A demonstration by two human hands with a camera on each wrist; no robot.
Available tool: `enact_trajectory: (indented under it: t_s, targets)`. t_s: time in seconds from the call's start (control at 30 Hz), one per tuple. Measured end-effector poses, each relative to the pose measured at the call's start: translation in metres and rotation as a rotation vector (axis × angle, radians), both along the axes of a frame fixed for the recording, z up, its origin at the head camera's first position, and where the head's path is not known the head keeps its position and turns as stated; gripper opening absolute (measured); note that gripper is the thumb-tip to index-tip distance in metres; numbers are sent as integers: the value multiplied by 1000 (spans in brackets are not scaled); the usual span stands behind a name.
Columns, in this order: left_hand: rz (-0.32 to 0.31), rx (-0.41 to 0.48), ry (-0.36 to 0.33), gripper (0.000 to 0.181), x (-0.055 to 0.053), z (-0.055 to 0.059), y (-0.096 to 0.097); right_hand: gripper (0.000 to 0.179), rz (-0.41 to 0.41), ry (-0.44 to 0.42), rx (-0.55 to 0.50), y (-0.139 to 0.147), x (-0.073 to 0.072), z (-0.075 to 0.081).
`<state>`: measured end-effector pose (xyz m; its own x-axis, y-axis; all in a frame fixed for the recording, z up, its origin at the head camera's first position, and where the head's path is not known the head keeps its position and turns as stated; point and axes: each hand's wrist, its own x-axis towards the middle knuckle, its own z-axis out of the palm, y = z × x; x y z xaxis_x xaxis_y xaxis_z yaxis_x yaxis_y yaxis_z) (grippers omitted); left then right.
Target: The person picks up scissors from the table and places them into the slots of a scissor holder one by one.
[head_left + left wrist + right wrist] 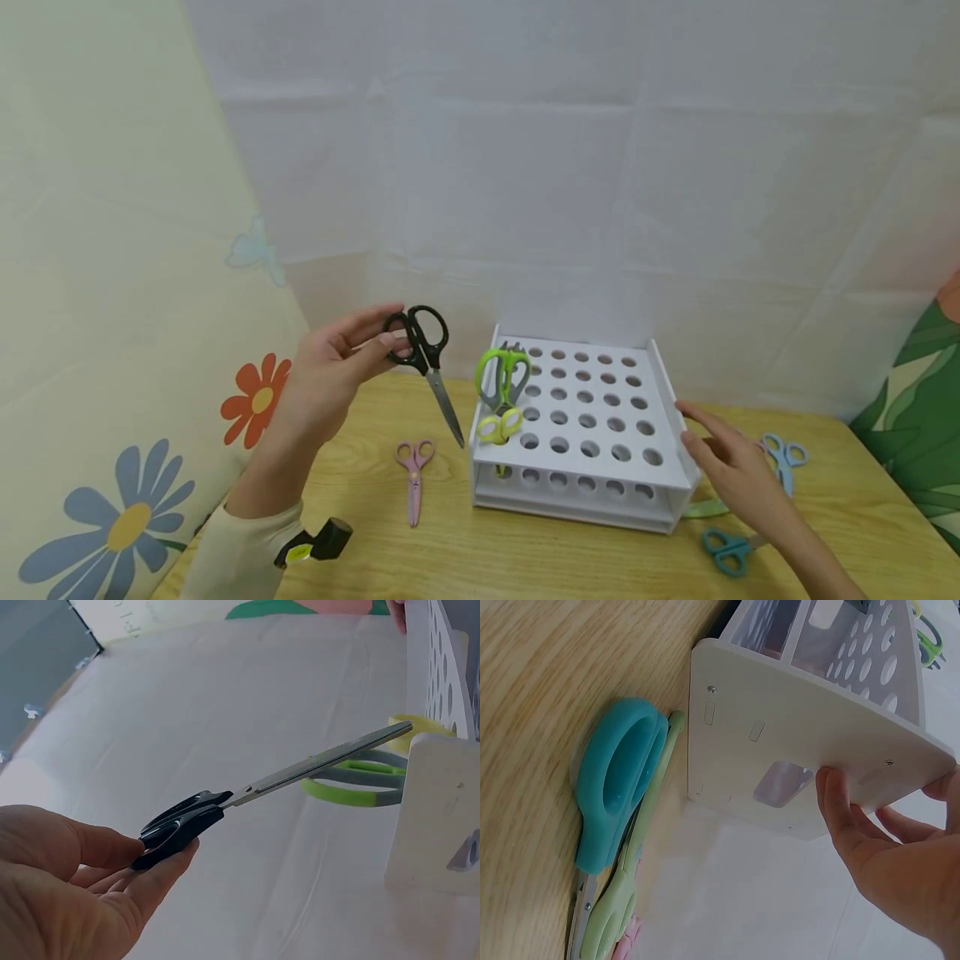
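Note:
My left hand (326, 375) pinches one black handle loop of a pair of scissors (446, 407) between thumb and fingers. Their blades slant down to the right, the tip in the air left of a white rack (573, 465) with rows of round holes. In the rack's left column stand green-and-grey scissors (481, 379) and smaller yellow-green scissors (489, 432), handles up. My right hand (738, 475) rests its fingertips against the rack's right side panel (757, 697); in the right wrist view one finger lies near the panel's cutout and another at its edge.
Pink scissors (414, 492) lie on the wooden table left of the rack. To its right are teal scissors (735, 550), light-blue scissors (783, 454), light-green scissors (611, 907) and a pink handle (626, 941), partly hidden. A white sheet (570, 167) hangs behind.

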<state>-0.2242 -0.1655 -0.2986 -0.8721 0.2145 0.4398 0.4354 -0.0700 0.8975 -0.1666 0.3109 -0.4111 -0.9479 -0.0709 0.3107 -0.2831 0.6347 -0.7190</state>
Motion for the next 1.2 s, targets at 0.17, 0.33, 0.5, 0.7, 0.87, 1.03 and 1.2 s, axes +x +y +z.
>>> enact_trajectory:
  t_s: [0.17, 0.33, 0.5, 0.7, 0.87, 1.03, 1.2]
  targets:
    - [9, 53, 16, 40, 6, -1, 15, 50, 6, 1, -5, 0, 0, 0]
    - [30, 133, 7, 41, 12, -5, 33, 50, -1, -1, -2, -1, -1, 1]
    - [28, 196, 24, 40, 16, -12, 50, 50, -6, -6, 3, -1, -2, 1]
    - [38, 186, 96, 38, 20, -23, 66, 50, -4, -9, -1, -2, -2, 1]
    - [58, 122, 124, 36, 21, -32, 79, 51, -6, -18, -2, -1, -1, 1]
    - [79, 61, 154, 35, 21, -38, 84, 51, 0, -19, -6, -1, -1, 2]
    - [87, 95, 119, 35, 18, -40, 85, 50, 6, -18, -9, -1, -1, 2]
